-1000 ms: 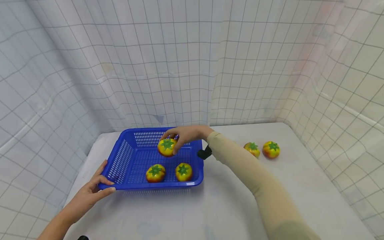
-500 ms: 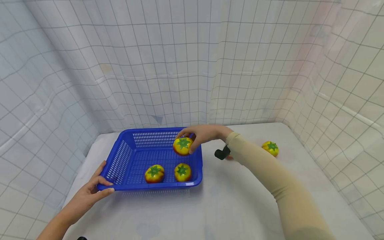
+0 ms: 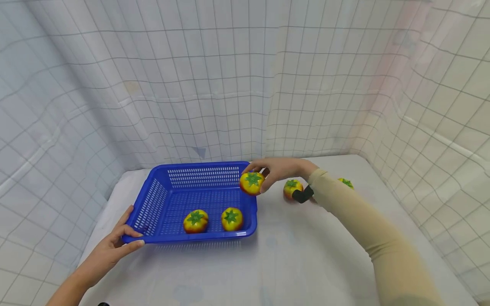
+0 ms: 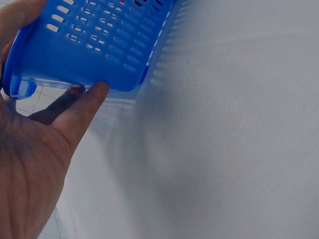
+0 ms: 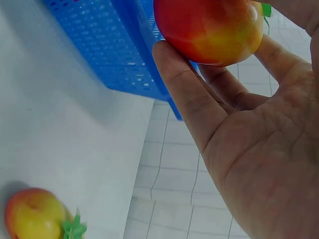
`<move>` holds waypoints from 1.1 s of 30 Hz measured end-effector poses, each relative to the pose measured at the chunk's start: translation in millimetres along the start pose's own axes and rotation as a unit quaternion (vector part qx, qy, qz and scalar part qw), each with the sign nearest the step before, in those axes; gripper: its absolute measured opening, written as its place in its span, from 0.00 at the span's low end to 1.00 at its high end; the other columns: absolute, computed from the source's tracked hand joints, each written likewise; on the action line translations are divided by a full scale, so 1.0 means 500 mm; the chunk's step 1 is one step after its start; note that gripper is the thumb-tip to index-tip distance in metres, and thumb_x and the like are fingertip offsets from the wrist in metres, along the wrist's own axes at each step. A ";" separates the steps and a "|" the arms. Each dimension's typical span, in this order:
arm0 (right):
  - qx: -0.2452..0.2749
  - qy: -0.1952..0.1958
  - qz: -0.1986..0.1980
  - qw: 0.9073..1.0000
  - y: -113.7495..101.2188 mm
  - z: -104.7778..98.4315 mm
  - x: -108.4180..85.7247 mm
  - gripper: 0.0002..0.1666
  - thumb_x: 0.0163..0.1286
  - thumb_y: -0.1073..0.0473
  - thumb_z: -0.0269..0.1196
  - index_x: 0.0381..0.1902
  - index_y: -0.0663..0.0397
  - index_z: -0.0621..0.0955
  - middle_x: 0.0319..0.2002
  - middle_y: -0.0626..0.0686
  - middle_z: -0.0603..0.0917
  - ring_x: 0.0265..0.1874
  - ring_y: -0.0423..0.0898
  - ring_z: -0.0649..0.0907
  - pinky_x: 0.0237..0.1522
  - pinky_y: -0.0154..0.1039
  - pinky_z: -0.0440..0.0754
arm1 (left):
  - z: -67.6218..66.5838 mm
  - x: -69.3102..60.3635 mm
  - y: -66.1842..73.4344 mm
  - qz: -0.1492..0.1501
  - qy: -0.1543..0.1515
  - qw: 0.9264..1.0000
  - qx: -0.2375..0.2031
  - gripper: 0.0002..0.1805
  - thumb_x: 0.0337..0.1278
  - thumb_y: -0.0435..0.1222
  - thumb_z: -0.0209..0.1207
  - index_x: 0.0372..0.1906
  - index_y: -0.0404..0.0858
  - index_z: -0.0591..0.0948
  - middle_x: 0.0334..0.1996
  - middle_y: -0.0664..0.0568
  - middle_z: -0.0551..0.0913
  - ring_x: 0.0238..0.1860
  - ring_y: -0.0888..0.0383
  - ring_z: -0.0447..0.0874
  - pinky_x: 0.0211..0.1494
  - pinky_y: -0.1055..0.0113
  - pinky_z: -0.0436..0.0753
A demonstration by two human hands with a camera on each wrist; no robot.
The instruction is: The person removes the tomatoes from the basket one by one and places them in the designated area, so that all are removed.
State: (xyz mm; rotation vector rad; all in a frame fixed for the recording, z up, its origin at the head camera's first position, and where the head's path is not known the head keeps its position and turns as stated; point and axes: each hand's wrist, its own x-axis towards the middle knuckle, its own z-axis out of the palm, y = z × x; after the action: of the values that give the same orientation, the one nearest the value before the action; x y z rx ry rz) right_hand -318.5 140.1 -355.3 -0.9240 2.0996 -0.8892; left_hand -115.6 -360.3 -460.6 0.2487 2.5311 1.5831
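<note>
My right hand (image 3: pixel 282 168) holds a yellow-and-red toy tomato (image 3: pixel 252 183) with a green star-shaped top, raised at the right rim of the blue plastic basket (image 3: pixel 191 238). In the right wrist view, fingers and thumb pinch the tomato (image 5: pixel 212 30), its red underside showing. My left hand (image 3: pixel 112 246) grips the basket's front left corner; in the left wrist view the thumb lies against the basket's outer wall (image 4: pixel 99 55) and a finger bends over the rim. Inside the basket, near its front wall, sit a tomato (image 3: pixel 196 221) and another tomato (image 3: pixel 232 219).
Right of the basket, a tomato (image 3: pixel 292 188) stands on the white-covered table (image 3: pixel 291 263), partly behind the black wrist mount (image 3: pixel 303 194). Farther right another tomato (image 3: pixel 346 183) is mostly hidden by the sleeve (image 3: pixel 356 208). Grid-patterned curtains (image 3: pixel 229 85) enclose the back and sides.
My right hand has moved right with the tomato, from over the basket's middle to its right rim. The left hand keeps its grip on the corner.
</note>
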 end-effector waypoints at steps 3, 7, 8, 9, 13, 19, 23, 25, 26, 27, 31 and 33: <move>-0.001 0.007 0.011 1.000 0.011 -0.003 -0.019 0.39 0.58 0.50 0.75 0.67 0.23 0.75 0.67 0.46 0.71 0.62 0.51 0.74 0.58 0.48 0.78 | 0.000 -0.001 0.000 0.004 0.000 1.000 -0.002 0.10 0.74 0.34 0.58 0.49 0.33 0.72 0.82 0.67 0.30 0.78 0.29 0.27 0.55 0.88 0.63; 0.006 0.014 0.031 0.999 0.029 -0.004 -0.040 0.39 0.58 0.50 0.75 0.67 0.22 0.74 0.66 0.47 0.72 0.64 0.52 0.72 0.60 0.49 0.76 | 0.000 -0.001 0.000 0.007 -0.002 1.000 -0.005 0.09 0.75 0.34 0.58 0.49 0.32 0.72 0.82 0.66 0.29 0.78 0.29 0.27 0.55 0.88 0.63; 0.006 0.015 0.036 0.999 0.033 -0.004 -0.044 0.39 0.59 0.50 0.75 0.67 0.21 0.74 0.66 0.47 0.72 0.64 0.52 0.72 0.60 0.50 0.76 | 0.000 -0.002 0.000 0.008 -0.002 1.000 -0.005 0.09 0.75 0.34 0.58 0.49 0.32 0.72 0.82 0.66 0.29 0.78 0.29 0.27 0.55 0.88 0.63; 0.004 0.018 0.041 0.999 0.037 -0.004 -0.048 0.39 0.59 0.50 0.75 0.67 0.21 0.74 0.66 0.46 0.72 0.64 0.51 0.72 0.60 0.50 0.76 | 0.000 -0.002 0.000 0.008 -0.002 1.000 -0.005 0.09 0.75 0.34 0.58 0.49 0.32 0.72 0.82 0.66 0.29 0.78 0.29 0.27 0.55 0.88 0.63; -0.003 0.028 0.057 0.998 0.053 -0.004 -0.066 0.39 0.58 0.48 0.75 0.66 0.20 0.74 0.65 0.45 0.73 0.63 0.50 0.73 0.61 0.52 0.74 | 0.000 -0.002 -0.001 0.010 -0.001 1.000 -0.005 0.09 0.74 0.33 0.58 0.49 0.32 0.72 0.82 0.65 0.29 0.78 0.30 0.27 0.55 0.88 0.63; 0.001 0.042 0.067 0.997 0.070 -0.009 -0.096 0.39 0.58 0.47 0.75 0.66 0.19 0.74 0.66 0.45 0.73 0.63 0.51 0.73 0.61 0.51 0.74 | 0.001 -0.001 0.000 0.013 -0.001 1.000 -0.004 0.09 0.74 0.33 0.58 0.49 0.32 0.72 0.82 0.65 0.29 0.78 0.29 0.27 0.55 0.88 0.63; 0.002 0.047 0.085 0.995 0.082 -0.010 -0.114 0.39 0.57 0.46 0.76 0.65 0.17 0.74 0.66 0.45 0.72 0.63 0.52 0.73 0.62 0.53 0.73 | 0.001 -0.001 0.003 0.012 0.000 1.000 -0.001 0.09 0.74 0.33 0.58 0.49 0.32 0.72 0.82 0.65 0.29 0.78 0.29 0.26 0.55 0.88 0.63; 0.009 0.048 0.094 0.994 0.088 -0.008 -0.121 0.39 0.57 0.47 0.76 0.65 0.17 0.74 0.66 0.46 0.72 0.63 0.52 0.73 0.62 0.54 0.72 | 0.001 -0.001 0.004 0.012 0.000 1.000 -0.001 0.09 0.74 0.33 0.58 0.49 0.32 0.72 0.82 0.64 0.29 0.77 0.29 0.26 0.55 0.88 0.63; 0.011 0.049 0.100 0.994 0.091 -0.007 -0.125 0.39 0.57 0.47 0.76 0.64 0.16 0.74 0.66 0.46 0.72 0.63 0.52 0.73 0.63 0.54 0.71 | 0.001 -0.001 0.005 0.012 0.000 1.000 0.000 0.09 0.74 0.33 0.58 0.49 0.32 0.72 0.82 0.64 0.29 0.77 0.29 0.26 0.55 0.88 0.63; 0.015 0.049 0.103 0.993 0.095 -0.005 -0.128 0.38 0.57 0.47 0.76 0.64 0.16 0.75 0.66 0.45 0.72 0.63 0.52 0.73 0.63 0.54 0.70 | 0.000 -0.001 0.005 0.011 0.000 1.000 0.002 0.09 0.74 0.34 0.58 0.49 0.32 0.72 0.82 0.64 0.29 0.77 0.28 0.27 0.55 0.88 0.63; 0.015 0.047 0.111 0.993 0.110 0.005 -0.138 0.38 0.57 0.49 0.75 0.63 0.16 0.76 0.64 0.45 0.73 0.62 0.51 0.74 0.62 0.54 0.69 | 0.001 0.000 0.007 0.008 0.002 1.000 0.004 0.09 0.74 0.34 0.58 0.49 0.32 0.73 0.82 0.65 0.29 0.77 0.27 0.27 0.54 0.88 0.63; 0.013 0.048 0.117 0.992 0.118 0.012 -0.142 0.38 0.56 0.50 0.75 0.63 0.15 0.76 0.63 0.43 0.74 0.62 0.50 0.73 0.62 0.54 0.68 | 0.001 0.000 0.007 0.006 0.002 1.000 0.004 0.10 0.74 0.34 0.58 0.49 0.32 0.73 0.82 0.65 0.29 0.77 0.27 0.27 0.54 0.88 0.63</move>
State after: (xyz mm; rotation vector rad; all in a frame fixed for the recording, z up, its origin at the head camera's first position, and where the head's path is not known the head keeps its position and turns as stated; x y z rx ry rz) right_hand -296.8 225.2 -383.7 -0.6146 2.2183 -0.8503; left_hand -115.5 -358.4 -457.6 0.2634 2.5440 1.5794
